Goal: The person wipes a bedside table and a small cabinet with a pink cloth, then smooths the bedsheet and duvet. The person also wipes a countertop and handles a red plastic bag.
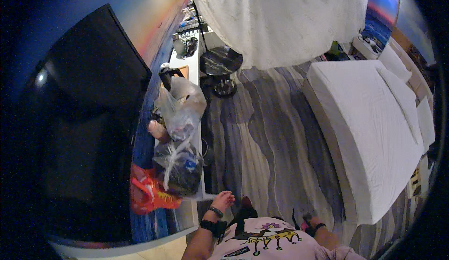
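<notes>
My left hand [223, 201] hangs low beside the corner of a long white shelf [202, 186], fingers loosely bent and nothing seen in it. At the lower right, my right hand [309, 224] is dark and blurred; something pinkish and a thin dark cord show by it, and whether it grips them cannot be told. On the shelf lie a tied clear plastic bag with dark contents [182, 168] and another thin plastic bag [182, 102]. An orange-red bag with yellow marks [151, 193] sits by the shelf's near end.
A bed with a white sheet [364, 130] stands right of the striped carpet [259, 137]. Ahead are a round dark marble-look side table [221, 60] and a hanging white cloth [280, 21]. A large black screen [87, 119] covers the left.
</notes>
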